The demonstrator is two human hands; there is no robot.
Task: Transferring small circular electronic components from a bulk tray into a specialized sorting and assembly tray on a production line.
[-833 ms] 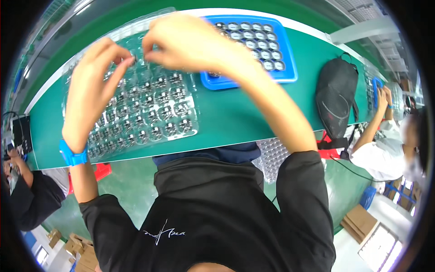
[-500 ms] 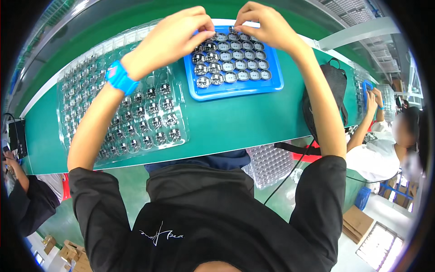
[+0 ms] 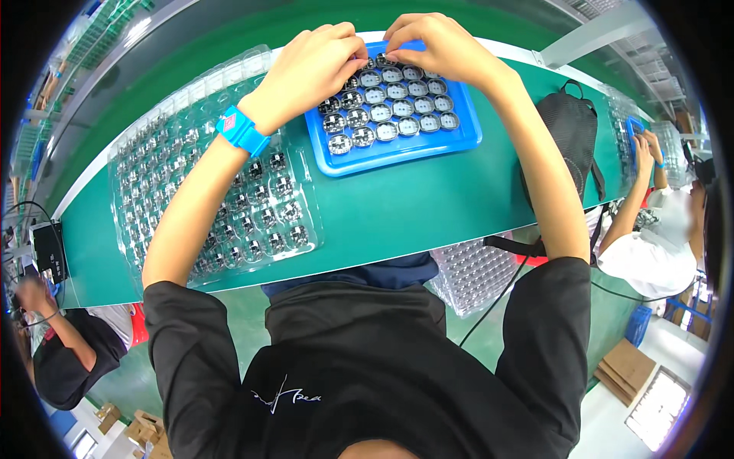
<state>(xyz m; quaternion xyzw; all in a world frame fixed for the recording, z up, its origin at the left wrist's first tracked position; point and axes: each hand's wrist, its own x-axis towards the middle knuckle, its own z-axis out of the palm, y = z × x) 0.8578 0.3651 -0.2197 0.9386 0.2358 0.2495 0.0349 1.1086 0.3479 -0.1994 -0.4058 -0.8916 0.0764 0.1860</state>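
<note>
Both hands work at the far edge of a blue tray (image 3: pixel 397 162) holding rows of small round housings. Most are grey cups (image 3: pixel 407 125); those in the left columns carry dark and silver circuit parts (image 3: pixel 362 137). My right hand (image 3: pixel 442 47) pinches a small dark round part (image 3: pixel 381 59) above the far row. Close beside it, my left hand (image 3: pixel 321 70), with a blue wristband (image 3: pixel 243 131), has thumb and fingers pressed together over the far left corner. What lies between those fingertips is hidden. My left forearm crosses a clear plastic blister tray (image 3: pixel 307 200) of similar circuit parts.
On the green bench (image 3: pixel 382 210), a black mesh bag (image 3: pixel 567 130) lies by my right forearm. More clear blister trays (image 3: pixel 474 275) sit below the bench edge. A person (image 3: pixel 650 245) works at the right, another (image 3: pixel 73 344) at the left. Cardboard (image 3: pixel 628 366) lies at lower right.
My hands have come closer together, the right one moving left with the small dark part. The whole view has shifted slightly.
</note>
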